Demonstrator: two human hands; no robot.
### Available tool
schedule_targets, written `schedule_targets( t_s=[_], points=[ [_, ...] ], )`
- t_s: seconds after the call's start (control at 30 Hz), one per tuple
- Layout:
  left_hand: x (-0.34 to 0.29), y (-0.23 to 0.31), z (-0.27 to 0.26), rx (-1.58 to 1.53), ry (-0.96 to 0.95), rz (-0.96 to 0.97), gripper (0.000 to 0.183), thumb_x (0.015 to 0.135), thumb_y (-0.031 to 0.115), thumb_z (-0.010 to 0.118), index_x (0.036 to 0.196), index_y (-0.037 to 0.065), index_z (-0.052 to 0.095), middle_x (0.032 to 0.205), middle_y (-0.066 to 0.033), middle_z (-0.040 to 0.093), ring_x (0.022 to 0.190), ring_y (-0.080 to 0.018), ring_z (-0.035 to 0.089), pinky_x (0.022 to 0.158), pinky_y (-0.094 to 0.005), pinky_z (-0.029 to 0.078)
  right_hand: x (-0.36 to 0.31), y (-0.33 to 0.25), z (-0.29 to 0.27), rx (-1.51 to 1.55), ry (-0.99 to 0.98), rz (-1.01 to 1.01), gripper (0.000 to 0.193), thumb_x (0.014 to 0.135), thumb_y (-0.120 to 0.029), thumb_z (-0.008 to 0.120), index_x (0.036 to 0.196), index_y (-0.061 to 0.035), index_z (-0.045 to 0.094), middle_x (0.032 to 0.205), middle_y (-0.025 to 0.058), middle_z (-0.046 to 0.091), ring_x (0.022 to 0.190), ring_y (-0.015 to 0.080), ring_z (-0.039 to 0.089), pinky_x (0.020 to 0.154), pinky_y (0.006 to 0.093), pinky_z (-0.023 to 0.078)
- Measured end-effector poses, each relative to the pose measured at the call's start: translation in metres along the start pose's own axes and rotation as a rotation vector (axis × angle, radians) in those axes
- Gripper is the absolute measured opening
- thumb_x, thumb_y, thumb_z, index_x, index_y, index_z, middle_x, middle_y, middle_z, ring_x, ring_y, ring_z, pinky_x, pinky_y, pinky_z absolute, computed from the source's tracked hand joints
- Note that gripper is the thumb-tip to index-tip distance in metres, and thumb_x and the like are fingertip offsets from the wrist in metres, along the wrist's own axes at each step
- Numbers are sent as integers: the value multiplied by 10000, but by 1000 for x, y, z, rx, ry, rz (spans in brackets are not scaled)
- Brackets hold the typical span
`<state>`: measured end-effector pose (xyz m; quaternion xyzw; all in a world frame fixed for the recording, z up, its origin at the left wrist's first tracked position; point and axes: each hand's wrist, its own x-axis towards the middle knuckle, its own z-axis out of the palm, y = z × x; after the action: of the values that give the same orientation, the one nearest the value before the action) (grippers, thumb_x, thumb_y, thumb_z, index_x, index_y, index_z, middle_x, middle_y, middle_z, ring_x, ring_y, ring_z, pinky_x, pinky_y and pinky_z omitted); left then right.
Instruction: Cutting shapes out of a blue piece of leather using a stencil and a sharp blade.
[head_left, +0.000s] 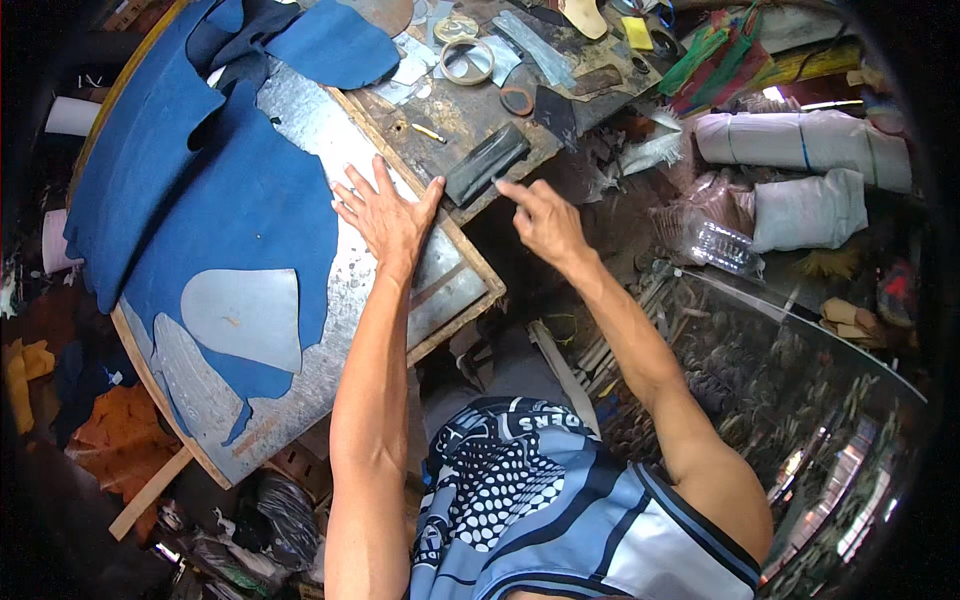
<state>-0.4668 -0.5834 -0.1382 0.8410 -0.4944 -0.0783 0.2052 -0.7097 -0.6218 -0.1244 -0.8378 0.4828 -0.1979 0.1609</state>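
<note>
The left hand is resting palm down on a grey metal-topped table with wooden edging, its grip wide and empty, its fingers spreading apart. Its thumb is reaching across the edging toward the left end of a long, dark, glossy rectangular block; whether the thumb is touching the block is hard to tell.

That block is lying slantwise near the edge of a dark, stained work surface just beyond the edging. The right hand is pointing its index finger at the block's near long side, the fingertip meeting or almost meeting it, while the other fingers are curling under; whether its grip is holding something small cannot be told.

To the left, a large, irregular blue leather-like sheet is covering much of the metal top, its far part folding over. A pale grey, round-topped flat piece is lying on the sheet, and a narrower, marked grey piece is lying beside it.

Beyond the block, a short yellow-and-white pencil-like stick and a tan ring-shaped roll are lying on the stained surface.
</note>
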Motion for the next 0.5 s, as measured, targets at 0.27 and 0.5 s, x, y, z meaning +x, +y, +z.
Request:
schedule_targets(
  t_s=[0.27,0.5],
  points=[
    [-1,-1,2,-3,28,19,1033,752,748,657,1490,68,412,1556,-353,240,1441,-586,129,1162,-660,89,1,0,-3,-3,-43,68,503,846,-51,648,1300,-266,638,903,79,555,817,287,640,761,422,567],
    [-2,-3,2,-9,17,13,1019,757,730,663,1488,64,418,1559,-348,238,1447,-582,110,1165,-655,83,11,10,-19,204,205,51,441,876,-81,686,1312,-135,639,995,153,601,855,321,618,785,416,513]
  ],
)
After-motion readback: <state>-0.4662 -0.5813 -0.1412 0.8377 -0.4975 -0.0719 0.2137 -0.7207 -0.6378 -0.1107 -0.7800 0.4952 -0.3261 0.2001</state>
